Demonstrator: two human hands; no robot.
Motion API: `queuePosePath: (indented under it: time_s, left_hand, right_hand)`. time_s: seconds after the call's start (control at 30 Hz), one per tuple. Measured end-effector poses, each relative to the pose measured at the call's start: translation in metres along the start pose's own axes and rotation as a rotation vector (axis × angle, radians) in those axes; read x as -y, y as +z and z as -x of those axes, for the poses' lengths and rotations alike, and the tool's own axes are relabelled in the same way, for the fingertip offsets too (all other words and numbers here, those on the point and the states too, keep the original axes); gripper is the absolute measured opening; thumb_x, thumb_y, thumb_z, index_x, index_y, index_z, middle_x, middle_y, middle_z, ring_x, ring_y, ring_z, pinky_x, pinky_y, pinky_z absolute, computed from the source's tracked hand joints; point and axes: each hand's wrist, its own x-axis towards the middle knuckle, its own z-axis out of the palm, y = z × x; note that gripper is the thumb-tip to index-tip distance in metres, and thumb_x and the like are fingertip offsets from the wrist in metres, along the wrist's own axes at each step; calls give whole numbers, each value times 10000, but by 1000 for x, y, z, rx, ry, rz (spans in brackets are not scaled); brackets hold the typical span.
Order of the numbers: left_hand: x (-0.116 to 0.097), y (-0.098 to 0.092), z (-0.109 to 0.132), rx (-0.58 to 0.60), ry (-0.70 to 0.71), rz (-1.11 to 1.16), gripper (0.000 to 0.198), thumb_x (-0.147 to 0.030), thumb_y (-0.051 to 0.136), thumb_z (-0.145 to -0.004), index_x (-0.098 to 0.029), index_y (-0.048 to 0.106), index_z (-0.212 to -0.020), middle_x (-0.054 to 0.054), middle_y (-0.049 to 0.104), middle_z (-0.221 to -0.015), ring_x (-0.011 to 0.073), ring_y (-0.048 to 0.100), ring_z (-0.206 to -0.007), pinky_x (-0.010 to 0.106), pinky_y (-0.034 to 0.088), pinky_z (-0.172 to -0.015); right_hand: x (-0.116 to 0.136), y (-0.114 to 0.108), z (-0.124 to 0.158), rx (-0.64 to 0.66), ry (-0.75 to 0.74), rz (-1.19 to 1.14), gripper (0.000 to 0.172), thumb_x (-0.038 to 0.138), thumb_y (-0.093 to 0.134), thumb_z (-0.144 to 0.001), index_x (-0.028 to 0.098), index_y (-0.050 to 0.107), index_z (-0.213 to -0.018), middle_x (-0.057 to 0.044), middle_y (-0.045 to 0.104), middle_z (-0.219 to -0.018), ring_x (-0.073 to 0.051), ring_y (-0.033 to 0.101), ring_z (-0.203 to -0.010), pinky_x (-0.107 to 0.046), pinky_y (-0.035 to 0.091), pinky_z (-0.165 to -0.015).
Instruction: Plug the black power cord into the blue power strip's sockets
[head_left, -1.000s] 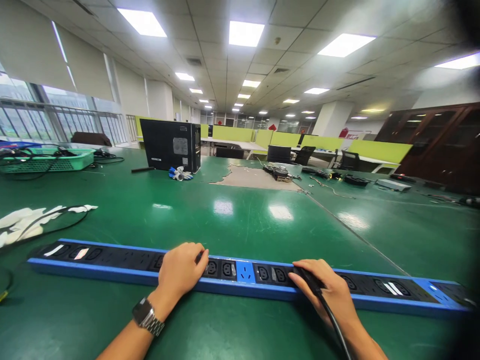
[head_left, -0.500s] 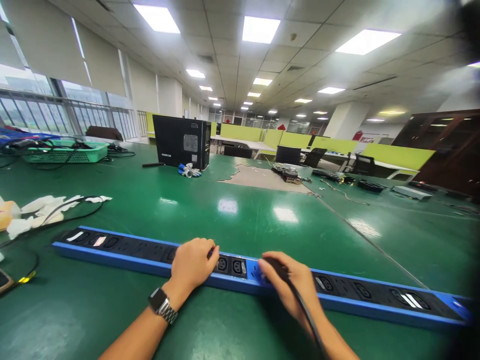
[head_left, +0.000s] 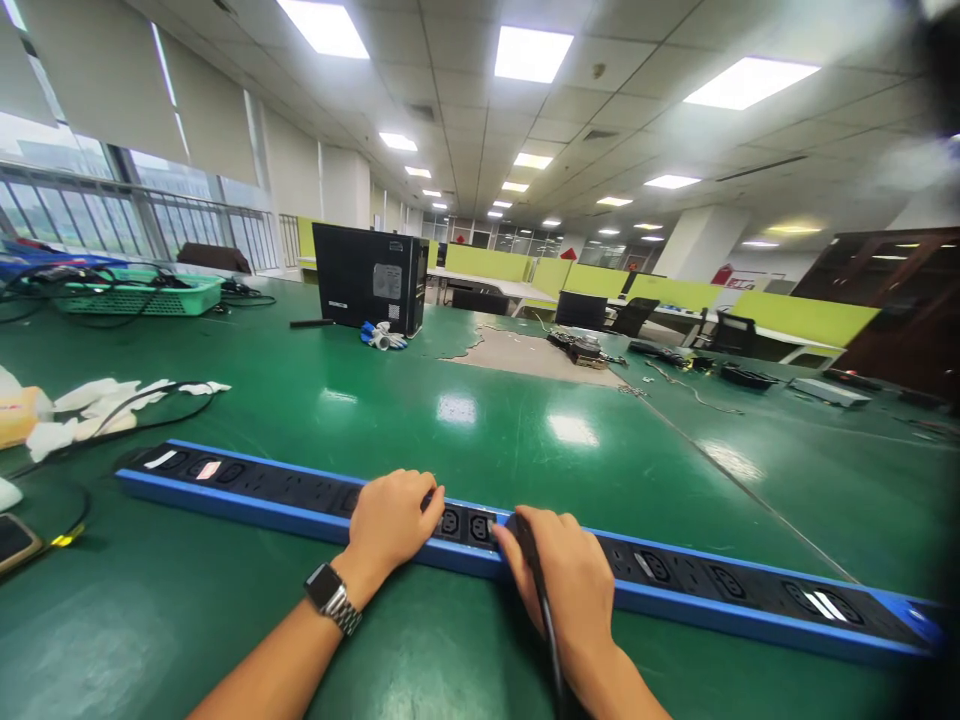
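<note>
A long blue power strip (head_left: 300, 515) with black socket panels lies across the green table. My left hand (head_left: 394, 520), with a watch (head_left: 330, 595) on its wrist, rests on the strip left of its middle, fingers curled; something dark shows between thumb and fingers, too hidden to name. Just right of it, two black sockets are visible. My right hand (head_left: 562, 580) is closed round the end of a black cable (head_left: 551, 640) at the middle of the strip. The plug end is hidden by the fingers.
Behind the strip stands a black computer case (head_left: 367, 280) beside blue-white gloves (head_left: 382, 337). A green basket (head_left: 142, 295) of cables is far left, with white crumpled material (head_left: 112, 400) and a phone-like device (head_left: 16, 540) nearer. Assorted parts (head_left: 585, 348) lie at the back right.
My right hand has moved left along the strip with the cable, nearer to the two sockets. My left hand stays curled at the same part of the strip.
</note>
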Motion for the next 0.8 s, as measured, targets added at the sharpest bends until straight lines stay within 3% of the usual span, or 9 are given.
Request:
queuePosePath:
  time_s: [0.13,0.27,0.3,0.37,0.43,0.47,0.53,0.6,0.8]
  left_hand:
    - [-1,-1,0,5,-10,-9,277,-340,447,-917,-211,645,-772,33,678,-735,196,618,-721,286,338,-594]
    - [-1,0,-1,-4,-11,-7,271,-333,451,-914,-215,645,-764,30,673,-721,197,617,-710,284,332,-588]
    - [-1,0,-1,-6,-10,-7,271,-332,453,-912,-214,644,-761,31,672,-719,198,616,-705,284,330,-585]
    - [-1,1,-1,-11,-5,-16,276,-336,455,-911,-212,642,-750,34,671,-715,199,614,-696,285,326,-579]
    - [0,1,-1,-18,2,-25,280,-342,455,-911,-212,640,-747,35,672,-716,199,615,-697,285,324,-578]
    - [0,2,-1,-20,3,-28,281,-345,455,-912,-212,641,-748,35,675,-719,198,616,-701,286,323,-580]
    - [0,1,-2,-21,3,-30,280,-346,454,-913,-212,642,-754,33,681,-728,196,620,-710,285,325,-586]
    - [0,1,-2,-18,3,-27,283,-344,451,-915,-212,643,-756,31,687,-739,193,622,-718,284,329,-592]
    - [-1,0,0,-11,-8,-24,284,-350,453,-916,-216,657,-770,27,693,-748,193,628,-724,282,333,-598]
  right_hand:
    - [-9,-8,9,134,-99,-67,272,350,502,-900,187,635,-1072,-95,693,-979,-237,588,-868,-364,433,-761]
    - [-38,-30,-2,430,-94,-355,598,167,500,-789,236,456,-1381,-71,625,-1229,-224,557,-1104,-388,431,-949]
    - [-42,-35,-12,513,-59,-413,620,151,485,-762,238,469,-1376,-63,628,-1233,-211,567,-1114,-379,425,-973]
    - [-40,-39,-36,670,23,-464,507,188,457,-771,210,598,-1257,-59,660,-1197,-199,601,-1091,-348,432,-974]
    - [-23,-36,-60,783,82,-380,405,307,402,-862,177,677,-1129,-73,690,-1144,-191,630,-1047,-298,462,-913]
    - [-11,-32,-69,825,101,-275,438,388,344,-907,187,709,-1043,-72,716,-1072,-182,656,-976,-278,482,-850]
    - [13,-22,-79,851,139,-177,494,487,378,-890,153,741,-867,-137,737,-918,-238,685,-866,-326,501,-755]
    - [30,-13,-79,825,157,-112,493,523,434,-857,135,739,-841,-185,726,-918,-292,682,-882,-381,498,-746]
    - [34,-11,-70,768,165,-51,511,563,439,-839,148,738,-852,-184,724,-903,-310,685,-889,-389,503,-727]
